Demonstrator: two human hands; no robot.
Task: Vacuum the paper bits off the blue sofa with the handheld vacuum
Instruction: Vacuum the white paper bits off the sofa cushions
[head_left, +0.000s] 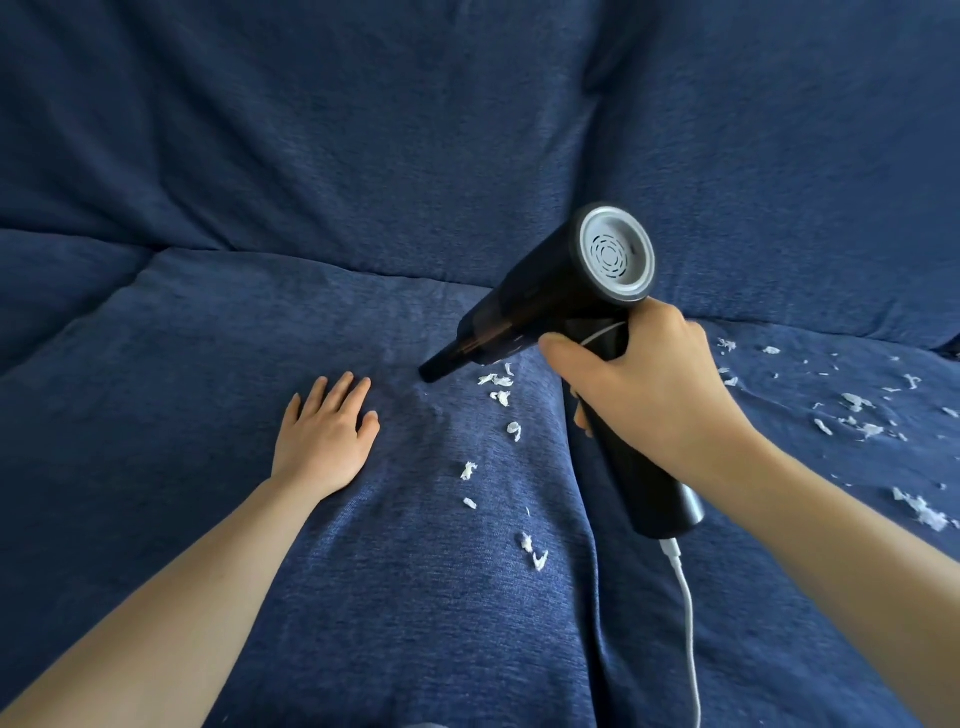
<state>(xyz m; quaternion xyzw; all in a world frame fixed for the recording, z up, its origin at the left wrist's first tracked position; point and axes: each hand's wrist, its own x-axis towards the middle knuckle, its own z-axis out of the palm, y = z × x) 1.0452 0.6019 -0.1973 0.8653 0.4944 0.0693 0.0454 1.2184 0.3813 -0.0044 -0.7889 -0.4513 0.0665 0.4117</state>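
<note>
The right hand (644, 384) grips one black handheld vacuum (550, 296), nozzle touching the blue fabric sofa (311, 156) mid-frame. The left hand (324, 431) lies flat, fingers spread. No readable writing; white paper bits (501, 387) too many to count.

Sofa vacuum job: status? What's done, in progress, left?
Done: the seat of the blue sofa around the flat left hand shows no bits.
In hand: the right hand grips the handheld vacuum, nozzle down beside the nearest paper bits.
Left: that trail running toward the camera, plus a larger scatter at right. Most remains.
</note>
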